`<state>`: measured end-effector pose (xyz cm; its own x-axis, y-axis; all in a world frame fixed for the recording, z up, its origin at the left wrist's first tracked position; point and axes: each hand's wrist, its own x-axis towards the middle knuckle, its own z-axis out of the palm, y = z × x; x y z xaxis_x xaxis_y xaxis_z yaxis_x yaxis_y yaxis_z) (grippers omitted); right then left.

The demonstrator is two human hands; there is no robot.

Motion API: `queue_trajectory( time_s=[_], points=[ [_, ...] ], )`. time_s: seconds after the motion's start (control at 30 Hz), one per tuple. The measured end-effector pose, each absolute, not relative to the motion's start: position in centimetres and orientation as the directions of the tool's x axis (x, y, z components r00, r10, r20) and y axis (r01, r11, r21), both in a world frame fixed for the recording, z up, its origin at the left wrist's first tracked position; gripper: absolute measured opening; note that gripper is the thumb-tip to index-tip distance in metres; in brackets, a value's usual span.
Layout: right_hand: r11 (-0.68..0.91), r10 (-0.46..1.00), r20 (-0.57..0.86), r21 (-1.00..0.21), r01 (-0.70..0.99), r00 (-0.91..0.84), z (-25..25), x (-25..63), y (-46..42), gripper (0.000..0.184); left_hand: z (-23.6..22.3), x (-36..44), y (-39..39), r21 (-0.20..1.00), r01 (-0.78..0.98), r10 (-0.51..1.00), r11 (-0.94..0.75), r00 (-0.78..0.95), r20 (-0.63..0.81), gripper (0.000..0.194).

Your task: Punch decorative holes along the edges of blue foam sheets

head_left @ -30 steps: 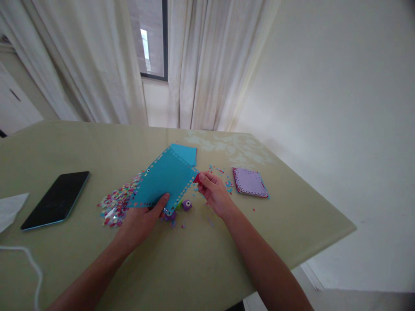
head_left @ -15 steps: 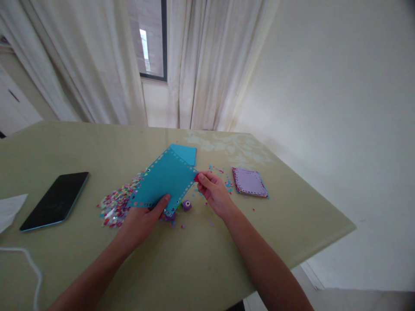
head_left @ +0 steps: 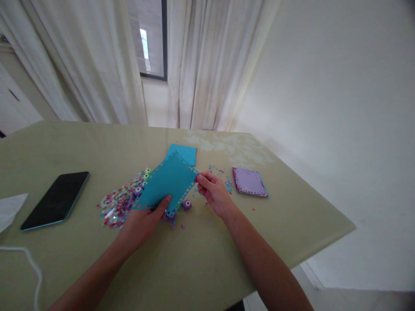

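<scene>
My left hand [head_left: 142, 224] grips a blue paper sheet [head_left: 168, 181] by its near edge, thumb on top and fingers hidden beneath. A row of punched holes runs along the sheet's edges. At the right corner of that sheet, my right hand [head_left: 212, 192] pinches a small red bit [head_left: 196, 178] that looks like a paper corner; how far it reaches under the blue is hidden. Close below the sheet lies a small purple item [head_left: 187, 205] with an eye-like spot. More purple and green ones with eyes show at the sheet's left edge.
Colourful confetti [head_left: 113, 205] is heaped left of my left hand. A blue paper stack [head_left: 184, 154] lies behind the held sheet. On the right rests a purple stack with punched edges [head_left: 250, 182]. A dark tablet [head_left: 56, 199], white paper [head_left: 11, 209] and white cable [head_left: 34, 265] occupy the left.
The blue sheet's far left edge has dipped and shifted slightly right, uncovering eyed pieces beside the confetti. Less red shows at the right corner. Both hands stay nearly in place.
</scene>
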<state>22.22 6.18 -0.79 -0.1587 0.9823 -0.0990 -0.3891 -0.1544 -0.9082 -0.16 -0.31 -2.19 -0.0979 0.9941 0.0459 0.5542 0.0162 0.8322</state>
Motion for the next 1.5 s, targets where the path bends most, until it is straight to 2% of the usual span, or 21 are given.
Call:
queue_trajectory(
  time_s=[0.13, 0.33, 0.63, 0.97, 1.03, 1.1, 1.17, 1.23, 1.4, 1.5],
  points=[
    [-0.138, 0.982, -0.081, -0.925, -0.355, -0.17, -0.8, 22.2, 6.1, 0.047, -2.6, -0.2, -0.2, 0.836, 0.549, 0.996, 0.015, -0.077, 0.032, 0.051],
    [-0.098, 0.985, -0.048, -0.948, -0.303, -0.169, -0.9, 22.3, 6.2, 0.045, -2.3, 0.1, -0.2, 0.846, 0.529, 0.992, -0.062, -0.064, 0.113, 0.045],
    [-0.059, 0.99, -0.02, -0.954, -0.293, -0.136, -1.1, 22.0, 6.3, 0.043, -2.6, 0.1, -0.2, 0.835, 0.549, 0.995, -0.036, -0.062, 0.083, 0.046],
    [-0.082, 0.971, -0.021, -0.965, -0.248, -0.239, -1.0, 22.8, 6.5, 0.042, -0.5, 0.5, -0.3, 0.886, 0.463, 0.979, 0.032, -0.192, 0.065, 0.041],
    [-0.016, 0.975, 0.019, -0.988, -0.154, -0.222, -0.8, 23.6, 6.8, 0.038, -0.4, 0.4, -0.3, 0.898, 0.439, 0.977, 0.032, -0.202, 0.064, 0.041],
    [0.098, 0.978, 0.088, -0.994, 0.044, -0.191, -1.0, 24.5, 7.2, 0.031, -0.3, 0.3, -0.3, 0.91, 0.414, 0.979, 0.027, -0.194, 0.06, 0.041],
    [0.204, 0.975, 0.169, -0.937, 0.282, -0.146, -1.4, 25.2, 7.7, 0.024, -0.2, 0.2, -0.3, 0.918, 0.397, 0.98, 0.022, -0.188, 0.058, 0.041],
    [0.238, 0.971, 0.218, -0.86, 0.451, -0.097, -2.1, 25.7, 8.2, 0.023, -0.1, 0.3, -0.4, 0.924, 0.383, 0.979, 0.01, -0.191, 0.068, 0.039],
    [0.253, 0.955, 0.288, -0.68, 0.688, -0.067, -3.9, 26.6, 9.0, 0.028, 0.4, 0.5, -0.6, 0.928, 0.373, 0.979, 0.003, -0.189, 0.073, 0.041],
    [0.249, 0.947, 0.316, -0.609, 0.753, -0.058, -4.3, 27.1, 9.3, 0.031, 0.6, 0.5, -0.7, 0.926, 0.376, 0.978, 0.035, -0.203, 0.045, 0.044]
  ],
)
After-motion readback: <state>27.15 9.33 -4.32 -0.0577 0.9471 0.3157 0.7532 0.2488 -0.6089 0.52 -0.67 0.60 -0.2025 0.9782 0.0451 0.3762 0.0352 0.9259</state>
